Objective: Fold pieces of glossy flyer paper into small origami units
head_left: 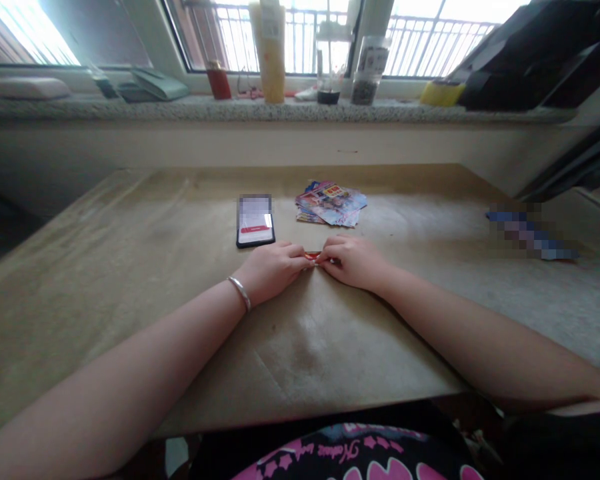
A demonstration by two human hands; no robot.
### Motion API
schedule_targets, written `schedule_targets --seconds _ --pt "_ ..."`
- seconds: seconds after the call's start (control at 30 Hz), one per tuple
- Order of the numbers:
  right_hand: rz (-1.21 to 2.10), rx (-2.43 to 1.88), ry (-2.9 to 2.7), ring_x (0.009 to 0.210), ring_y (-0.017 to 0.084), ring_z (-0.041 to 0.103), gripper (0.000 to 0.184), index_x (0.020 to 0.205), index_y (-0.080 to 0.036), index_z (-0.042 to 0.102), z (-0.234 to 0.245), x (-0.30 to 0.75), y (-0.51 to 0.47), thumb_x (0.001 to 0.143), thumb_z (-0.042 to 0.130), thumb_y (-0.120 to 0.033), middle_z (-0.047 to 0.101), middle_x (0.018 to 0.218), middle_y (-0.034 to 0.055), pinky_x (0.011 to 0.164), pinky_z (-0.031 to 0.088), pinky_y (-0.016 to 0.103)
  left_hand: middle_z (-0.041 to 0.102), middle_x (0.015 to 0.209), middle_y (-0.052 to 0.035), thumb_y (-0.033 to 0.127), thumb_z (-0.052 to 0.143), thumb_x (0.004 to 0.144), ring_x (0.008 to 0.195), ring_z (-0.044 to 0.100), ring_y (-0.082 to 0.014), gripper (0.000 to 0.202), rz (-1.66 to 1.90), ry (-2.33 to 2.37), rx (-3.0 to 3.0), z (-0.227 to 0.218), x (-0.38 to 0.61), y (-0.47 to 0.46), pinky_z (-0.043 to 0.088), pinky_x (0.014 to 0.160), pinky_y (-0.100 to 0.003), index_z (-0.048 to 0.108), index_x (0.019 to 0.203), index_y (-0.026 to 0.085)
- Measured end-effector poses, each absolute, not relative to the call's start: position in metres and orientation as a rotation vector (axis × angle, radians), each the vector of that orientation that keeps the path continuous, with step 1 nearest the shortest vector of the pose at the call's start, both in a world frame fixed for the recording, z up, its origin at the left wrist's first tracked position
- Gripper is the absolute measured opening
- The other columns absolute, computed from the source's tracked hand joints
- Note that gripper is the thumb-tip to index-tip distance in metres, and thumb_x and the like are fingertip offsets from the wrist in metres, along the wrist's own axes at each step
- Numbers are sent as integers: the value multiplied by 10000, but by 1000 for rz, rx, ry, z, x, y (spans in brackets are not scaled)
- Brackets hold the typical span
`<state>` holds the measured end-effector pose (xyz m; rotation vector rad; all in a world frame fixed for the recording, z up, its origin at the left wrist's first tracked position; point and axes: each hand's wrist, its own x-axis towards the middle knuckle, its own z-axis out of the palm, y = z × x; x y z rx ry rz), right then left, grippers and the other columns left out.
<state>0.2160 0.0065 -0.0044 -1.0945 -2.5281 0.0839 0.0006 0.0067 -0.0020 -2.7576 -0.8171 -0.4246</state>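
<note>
My left hand (275, 268), with a silver bracelet at its wrist, rests low over the table, its fingers closed in a pinch. Facing it, my right hand (353, 261) is also closed, with thumb and fingertips pressed together. Between them a small red-and-orange piece, perhaps folded paper (312, 255), shows as a thin strip; the fingers cover most of it. Just beyond my left hand lies a phone (256, 223) with its screen lit. A loose pile of colourful printed cards or packets (331, 202) sits beyond my right hand.
The hands work on a pale brownish table (145, 287). At its right lies a blurred blue packet (530, 237). Along the stone windowsill (290, 115) stand a red-bodied container (219, 81), a tall yellow bottle (271, 60), clear containers and a large dark object (525, 60).
</note>
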Motion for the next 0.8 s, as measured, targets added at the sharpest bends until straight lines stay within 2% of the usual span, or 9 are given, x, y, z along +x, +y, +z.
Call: schedule_targets --seconds 0.23,0.37,0.63,0.8 --pt "139 -1088 -2509 799 158 574 177 860 -198 733 -5 217 9 853 562 -245 667 839 53 718 399 263 667 981 -23 205 476 916 821 602 -143 248 -416 -827 -2795 -1 3 6 489 703 -249 682 1050 244" --pt "53 -1071 -2555 812 161 572 204 881 -207 722 -6 218 7 882 528 -269 678 868 42 707 385 262 669 943 -25 182 500 900 841 603 -154 247 -327 -858 -2794 3 3 3 491 708 -247 684 1056 236" --pt "-80 -1085 -2636 815 148 586 256 989 -286 707 -3 222 1 917 462 -293 683 937 3 635 335 261 640 862 -36 205 486 911 754 573 -138 244 -311 -888 -2744 3 5 0 466 649 -237 689 1040 243" --pt "-169 -1110 -2700 809 153 577 253 972 -266 704 4 218 -1 909 460 -283 678 932 11 609 312 269 645 886 -41 199 481 920 792 576 -155 244 -245 -792 -2716 4 4 1 460 652 -251 665 1077 227"
